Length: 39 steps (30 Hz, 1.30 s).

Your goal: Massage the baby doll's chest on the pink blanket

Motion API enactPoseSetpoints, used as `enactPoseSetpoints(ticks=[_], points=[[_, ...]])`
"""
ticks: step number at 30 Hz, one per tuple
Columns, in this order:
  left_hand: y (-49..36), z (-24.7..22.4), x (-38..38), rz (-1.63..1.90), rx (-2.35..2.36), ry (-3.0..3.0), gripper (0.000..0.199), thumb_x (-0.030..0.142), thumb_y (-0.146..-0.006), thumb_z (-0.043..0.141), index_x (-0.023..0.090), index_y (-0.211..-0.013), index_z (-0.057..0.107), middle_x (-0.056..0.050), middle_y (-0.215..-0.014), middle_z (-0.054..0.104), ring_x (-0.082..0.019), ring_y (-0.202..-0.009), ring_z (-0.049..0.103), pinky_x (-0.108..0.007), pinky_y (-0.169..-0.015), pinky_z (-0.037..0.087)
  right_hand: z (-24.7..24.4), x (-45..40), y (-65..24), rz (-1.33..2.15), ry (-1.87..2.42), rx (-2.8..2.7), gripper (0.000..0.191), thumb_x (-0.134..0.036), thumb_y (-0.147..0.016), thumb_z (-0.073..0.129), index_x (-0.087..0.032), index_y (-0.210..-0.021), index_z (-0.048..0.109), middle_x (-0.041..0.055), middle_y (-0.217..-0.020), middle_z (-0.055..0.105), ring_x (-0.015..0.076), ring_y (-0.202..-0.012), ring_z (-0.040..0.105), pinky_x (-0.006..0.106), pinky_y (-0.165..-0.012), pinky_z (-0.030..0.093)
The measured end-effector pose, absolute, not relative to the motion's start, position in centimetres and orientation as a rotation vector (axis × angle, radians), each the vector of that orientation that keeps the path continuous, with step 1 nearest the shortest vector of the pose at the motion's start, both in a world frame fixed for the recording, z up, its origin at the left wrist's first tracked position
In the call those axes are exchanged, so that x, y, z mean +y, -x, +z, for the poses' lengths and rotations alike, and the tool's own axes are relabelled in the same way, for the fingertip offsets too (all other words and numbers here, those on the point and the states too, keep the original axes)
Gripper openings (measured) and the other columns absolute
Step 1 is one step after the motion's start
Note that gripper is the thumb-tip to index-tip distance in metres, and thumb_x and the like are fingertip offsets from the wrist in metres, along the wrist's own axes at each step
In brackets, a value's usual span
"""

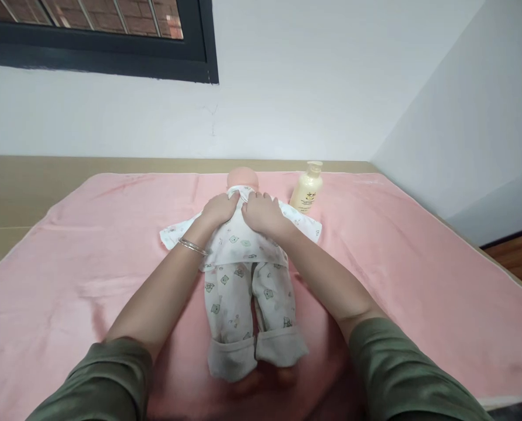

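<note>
A baby doll lies stretched out with its bald head (242, 177) at the far end. Which way its face points I cannot tell. It wears a white printed shirt (243, 248) with sleeves spread to both sides, and matching trousers (231, 298) with turned-up cuffs. At the left of the collar, my left hand (219, 209) is closed on the shirt, a silver bangle on its wrist. My right hand (263, 211) grips the shirt at the right of the collar, fingers curled. The doll's feet show dimly below the cuffs.
A pale yellow lotion bottle (306, 190) stands beyond the doll's right-hand sleeve. Beneath everything is a pink sheet (401, 263) over a tan surface (33, 181). White walls (296, 88) rise behind and at the right, with a dark-framed window (195, 41) at upper left.
</note>
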<state>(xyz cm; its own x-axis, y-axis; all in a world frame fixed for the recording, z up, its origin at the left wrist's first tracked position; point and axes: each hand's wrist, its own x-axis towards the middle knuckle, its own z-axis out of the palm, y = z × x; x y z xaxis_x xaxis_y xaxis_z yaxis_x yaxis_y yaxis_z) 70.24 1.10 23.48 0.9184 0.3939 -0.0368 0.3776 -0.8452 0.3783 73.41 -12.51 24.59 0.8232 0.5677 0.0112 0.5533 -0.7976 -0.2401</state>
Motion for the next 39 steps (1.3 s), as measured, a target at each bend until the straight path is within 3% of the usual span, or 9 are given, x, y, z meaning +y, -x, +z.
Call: enactPoseSetpoints(ticks=[4,8,11,19,23,26,30,35,39], points=[[-69.4,24.5,-1.1,0.092,0.579,-2.827,0.063,0.043,-0.101,0.02,0.005,-0.117,0.069,-0.025,-0.119,0.071,-0.035,-0.114,0.068,-0.042,-0.093,0.051,24.1,-12.8,-75.1,0.131,2.697,-0.831,0.056,-0.047,-0.102,0.027,-0.01,-0.131,0.058,0.0213,-0.136,0.063,0.0386,-0.127,0.055,0.058,-0.111,0.033],[-68.8,25.2,-2.6,0.09,0.536,-2.95,0.044,0.025,-0.097,0.033,0.007,-0.111,0.07,-0.024,-0.111,0.073,-0.03,-0.106,0.07,-0.036,-0.088,0.052,23.6,-13.4,-77.2,0.206,2.646,-0.82,0.065,-0.06,-0.102,0.022,-0.016,-0.128,0.062,0.0173,-0.132,0.067,0.0378,-0.121,0.06,0.057,-0.11,0.033],[-69.1,24.9,-2.1,0.106,0.507,-2.943,0.048,0.026,-0.098,0.029,0.005,-0.111,0.07,-0.024,-0.112,0.072,-0.032,-0.106,0.069,-0.038,-0.089,0.051,23.9,-13.8,-77.3,0.194,2.689,-0.892,0.07,-0.065,-0.102,0.021,-0.015,-0.126,0.063,0.0181,-0.128,0.069,0.038,-0.122,0.06,0.062,-0.113,0.026],[-70.2,23.3,0.7,0.115,0.565,-2.637,0.065,0.051,-0.097,0.024,0.01,-0.117,0.069,-0.021,-0.124,0.071,-0.034,-0.114,0.066,-0.039,-0.091,0.051,24.4,-13.1,-73.3,-0.199,2.896,-1.069,0.049,-0.035,-0.105,0.029,-0.005,-0.121,0.064,0.0248,-0.117,0.07,0.0365,-0.11,0.064,0.06,-0.114,0.027],[-69.5,24.5,-0.3,0.085,0.577,-2.703,0.065,0.049,-0.098,0.022,0.008,-0.122,0.067,-0.023,-0.125,0.069,-0.036,-0.117,0.065,-0.043,-0.095,0.05,24.0,-13.0,-74.7,-0.046,2.78,-0.957,0.053,-0.044,-0.103,0.032,-0.008,-0.124,0.064,0.0219,-0.122,0.07,0.0372,-0.115,0.063,0.054,-0.109,0.036],[-68.5,26.4,-1.8,-0.025,0.687,-2.805,0.052,0.038,-0.097,0.032,0.009,-0.121,0.068,-0.024,-0.122,0.07,-0.037,-0.113,0.067,-0.045,-0.092,0.051,23.8,-13.3,-76.7,0.153,2.654,-0.875,0.064,-0.06,-0.1,0.03,-0.013,-0.128,0.063,0.0181,-0.129,0.068,0.0364,-0.117,0.063,0.046,-0.099,0.045],[-67.9,27.5,-2.7,-0.094,0.784,-2.807,0.043,0.033,-0.094,0.04,0.011,-0.116,0.069,-0.024,-0.121,0.07,-0.036,-0.106,0.069,-0.043,-0.085,0.053,23.5,-13.4,-78.0,0.192,2.6,-0.855,0.067,-0.067,-0.097,0.033,-0.016,-0.13,0.062,0.0154,-0.134,0.066,0.0369,-0.121,0.061,0.047,-0.102,0.043],[-68.8,25.0,-1.2,0.05,0.625,-2.785,0.063,0.046,-0.1,0.021,0.007,-0.126,0.064,-0.025,-0.128,0.066,-0.039,-0.12,0.062,-0.049,-0.098,0.048,24.0,-13.1,-76.5,0.14,2.677,-0.85,0.061,-0.058,-0.101,0.031,-0.013,-0.128,0.061,0.018,-0.132,0.066,0.0379,-0.122,0.058,0.056,-0.11,0.033],[-69.5,23.3,0.2,0.13,0.546,-2.712,0.062,0.05,-0.098,0.023,0.01,-0.123,0.064,-0.023,-0.129,0.066,-0.036,-0.121,0.062,-0.045,-0.1,0.047,24.6,-12.6,-73.7,-0.02,2.794,-0.934,0.052,-0.04,-0.106,0.028,-0.005,-0.137,0.052,0.0243,-0.137,0.06,0.036,-0.126,0.056,0.055,-0.11,0.034]])
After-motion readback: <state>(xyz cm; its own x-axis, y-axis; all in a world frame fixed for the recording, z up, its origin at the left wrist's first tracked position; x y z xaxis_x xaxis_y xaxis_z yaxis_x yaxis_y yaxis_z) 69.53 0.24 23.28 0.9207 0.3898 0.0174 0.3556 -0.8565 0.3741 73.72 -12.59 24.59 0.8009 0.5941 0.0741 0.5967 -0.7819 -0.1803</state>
